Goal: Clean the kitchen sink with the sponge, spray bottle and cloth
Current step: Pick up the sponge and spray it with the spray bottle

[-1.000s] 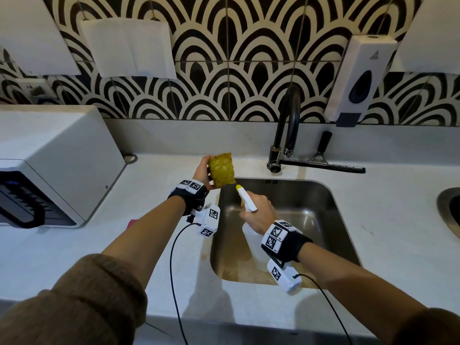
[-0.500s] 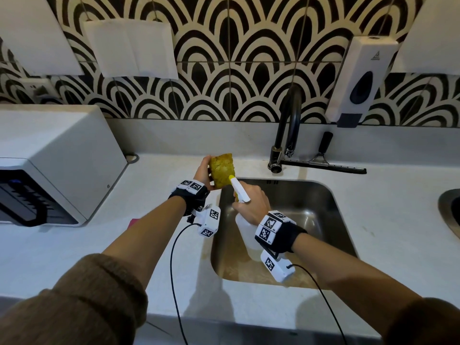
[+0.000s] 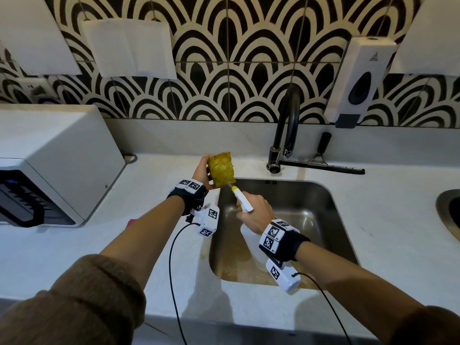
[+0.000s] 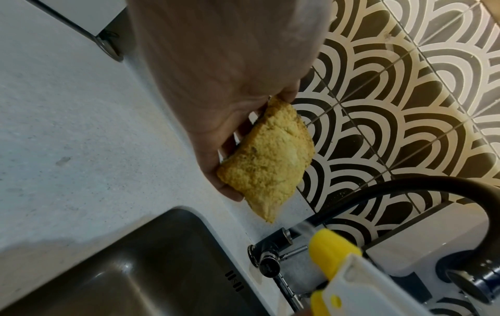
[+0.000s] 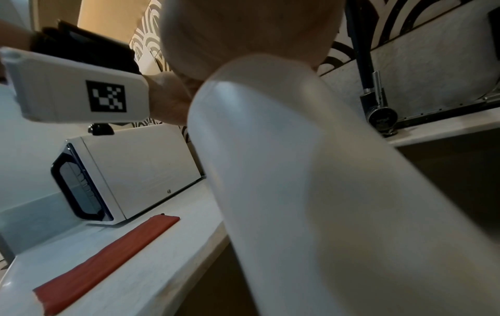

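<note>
fingers of the left hand [image 3: 202, 171] curl round the back of a worn yellow sponge [image 3: 221, 169], thumb on one edge and fingertips on the other, so the sponge stands on end with its broad face turned toward the right hand [image 3: 256, 212]. in the left wrist view the sponge [image 4: 266, 163] juts from the hand [image 4: 230, 64] above the back left corner of the sink [image 4: 129, 263]. the right hand wraps round the neck of a white spray bottle [image 3: 245, 205], fingers closed over the trigger area; whether the trigger is squeezed i cannot tell. the bottle is tilted, its yellow nozzle [image 3: 234, 188] aimed up and left, just beside the lower edge of the sponge, and its translucent body hangs down over the basin. the right wrist view is mostly filled by that pale bottle body [image 5: 311, 181].

both hands sit over the back left part of the stainless steel sink [image 3: 331, 207], which is set into a pale speckled countertop [image 3: 398, 232]. a black gooseneck faucet [image 3: 286, 130] rises behind the basin, and a black squeegee [image 3: 323, 163] lies on the counter just beside its base. a white microwave [image 3: 49, 158] stands on the counter to the left. near it, close to the sink's left edge, a red folded cloth [image 5: 108, 256] lies flat. a white soap dispenser [image 3: 361, 78] hangs on the black and cream scalloped tile wall [image 3: 236, 58], with white paper sheets [image 3: 129, 48] fixed to the tiles further left.
</note>
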The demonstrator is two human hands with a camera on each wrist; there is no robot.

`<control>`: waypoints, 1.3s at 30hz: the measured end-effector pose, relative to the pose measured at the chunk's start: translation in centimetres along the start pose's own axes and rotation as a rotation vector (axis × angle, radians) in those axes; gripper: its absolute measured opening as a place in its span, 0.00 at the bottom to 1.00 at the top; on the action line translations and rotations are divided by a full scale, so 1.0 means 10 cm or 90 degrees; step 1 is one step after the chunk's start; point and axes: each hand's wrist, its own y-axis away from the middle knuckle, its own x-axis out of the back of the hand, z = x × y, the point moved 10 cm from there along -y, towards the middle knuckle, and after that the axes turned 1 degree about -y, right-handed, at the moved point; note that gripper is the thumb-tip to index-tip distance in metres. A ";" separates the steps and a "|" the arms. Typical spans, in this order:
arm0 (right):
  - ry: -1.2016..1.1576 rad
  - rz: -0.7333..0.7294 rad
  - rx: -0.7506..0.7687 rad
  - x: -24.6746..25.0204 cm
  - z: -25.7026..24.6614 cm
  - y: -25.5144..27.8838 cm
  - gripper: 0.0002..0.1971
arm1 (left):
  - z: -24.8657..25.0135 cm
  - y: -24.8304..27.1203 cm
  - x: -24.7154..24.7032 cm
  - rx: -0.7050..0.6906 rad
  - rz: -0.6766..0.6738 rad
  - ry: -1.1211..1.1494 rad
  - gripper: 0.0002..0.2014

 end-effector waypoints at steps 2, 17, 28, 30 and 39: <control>0.008 -0.013 0.005 -0.01 -0.01 0.02 0.09 | 0.01 -0.01 0.00 -0.003 0.004 0.002 0.14; -0.004 0.029 0.079 0.13 -0.37 -0.11 0.10 | -0.05 0.01 -0.01 0.005 -0.001 -0.013 0.15; 0.025 0.004 0.062 0.01 -0.20 -0.12 0.09 | -0.03 -0.02 -0.01 0.001 0.002 -0.010 0.16; 0.023 0.005 0.061 0.01 -0.17 -0.12 0.09 | -0.03 -0.03 -0.01 0.004 -0.001 -0.005 0.17; 0.047 -0.007 0.048 -0.05 -0.05 -0.12 0.08 | -0.01 -0.06 -0.02 0.006 -0.002 0.015 0.18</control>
